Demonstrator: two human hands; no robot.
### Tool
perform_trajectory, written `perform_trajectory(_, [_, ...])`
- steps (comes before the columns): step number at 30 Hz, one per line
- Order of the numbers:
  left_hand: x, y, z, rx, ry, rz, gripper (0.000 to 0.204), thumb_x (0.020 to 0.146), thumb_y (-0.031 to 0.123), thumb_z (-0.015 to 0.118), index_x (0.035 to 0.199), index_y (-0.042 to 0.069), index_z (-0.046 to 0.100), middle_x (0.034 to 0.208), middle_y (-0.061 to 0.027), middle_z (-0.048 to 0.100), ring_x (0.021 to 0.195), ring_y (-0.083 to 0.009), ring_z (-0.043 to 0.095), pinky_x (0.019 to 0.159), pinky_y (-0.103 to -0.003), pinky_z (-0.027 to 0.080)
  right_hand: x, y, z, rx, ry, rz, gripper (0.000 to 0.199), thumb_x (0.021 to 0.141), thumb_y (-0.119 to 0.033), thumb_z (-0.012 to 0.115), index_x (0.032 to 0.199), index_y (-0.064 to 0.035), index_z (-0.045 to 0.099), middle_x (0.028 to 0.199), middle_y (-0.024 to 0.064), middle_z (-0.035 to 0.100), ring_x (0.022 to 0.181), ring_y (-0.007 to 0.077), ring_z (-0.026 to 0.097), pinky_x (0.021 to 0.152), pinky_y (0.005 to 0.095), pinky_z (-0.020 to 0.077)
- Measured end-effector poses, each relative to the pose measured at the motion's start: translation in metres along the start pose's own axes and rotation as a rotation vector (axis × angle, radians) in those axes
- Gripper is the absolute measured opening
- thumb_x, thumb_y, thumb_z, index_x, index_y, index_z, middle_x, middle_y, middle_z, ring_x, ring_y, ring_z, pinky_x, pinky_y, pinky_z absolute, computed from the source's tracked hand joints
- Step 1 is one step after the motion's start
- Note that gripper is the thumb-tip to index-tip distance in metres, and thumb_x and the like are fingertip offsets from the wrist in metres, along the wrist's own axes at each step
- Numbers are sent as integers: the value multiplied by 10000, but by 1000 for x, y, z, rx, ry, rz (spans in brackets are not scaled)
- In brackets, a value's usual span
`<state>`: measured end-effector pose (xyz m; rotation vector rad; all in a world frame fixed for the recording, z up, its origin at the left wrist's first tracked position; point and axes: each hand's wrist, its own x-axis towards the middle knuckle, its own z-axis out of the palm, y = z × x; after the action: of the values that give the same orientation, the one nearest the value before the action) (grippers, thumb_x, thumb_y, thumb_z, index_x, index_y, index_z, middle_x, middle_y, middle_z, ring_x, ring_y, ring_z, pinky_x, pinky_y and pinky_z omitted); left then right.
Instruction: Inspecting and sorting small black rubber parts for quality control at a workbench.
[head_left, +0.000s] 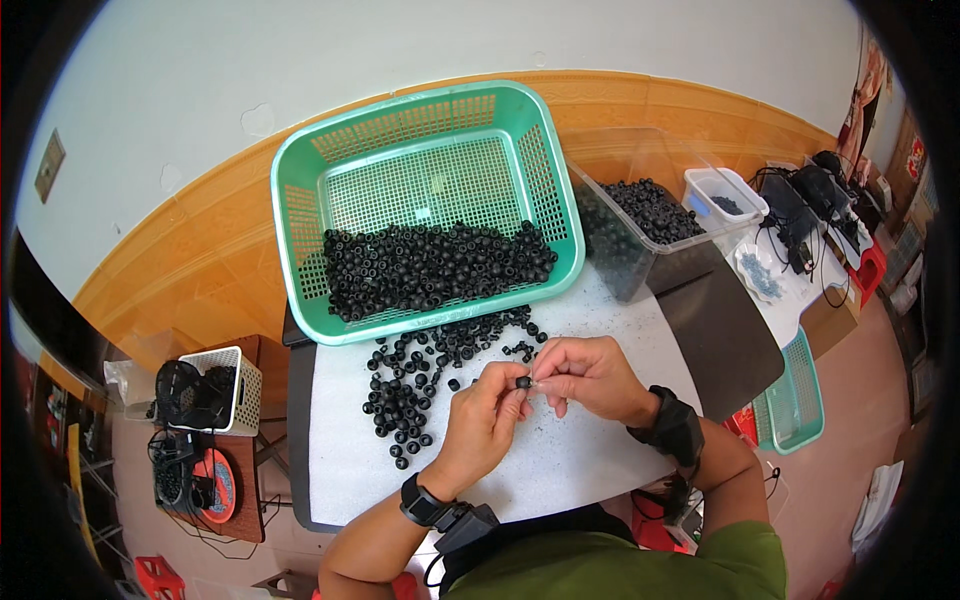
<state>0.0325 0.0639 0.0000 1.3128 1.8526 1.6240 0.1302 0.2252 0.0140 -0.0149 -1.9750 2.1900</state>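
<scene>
Over the white table mat [570, 460], my two hands meet fingertip to fingertip. My left hand [478, 425] is closed, pinching a small black round part [523, 382] between thumb and forefinger. My right hand [592, 380] is closed in a pinch right beside that part; whatever lies between its fingertips is too small to make out. Loose black round parts [400, 390], several with holes through them, lie scattered on the mat to the left of my hands. Behind them a tilted green basket [555, 285] holds a large heap of the same parts [440, 265].
Right of the basket stands a clear plastic bin [650, 275] with more black parts. Farther right are a small white tub [745, 195] and a white dish of bluish bits [762, 272]. At left, a cream basket [247, 395] and an orange-red bowl [222, 490] sit on a side table.
</scene>
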Motion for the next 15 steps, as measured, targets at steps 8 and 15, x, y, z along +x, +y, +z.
perform_trajectory(8, [-1,-3,2,-100,-23,-57,107,918,5,487,1022,10,507,757,-25,591,618,-51,490,556,-186,407,1,7,0,24,30,60,61,829,70,590,877,31,587,880,84,578,638,104,573,541,221,476])
perform_trajectory(15, [3,-7,1,-387,-107,-196,103,928,35,484,1026,31,513,801,-34,594,633,-55,490,574,-182,401,5,-2,-2,-50,68,144,54,833,0,618,829,4,564,721,50,583,563,75,534,476,204,424])
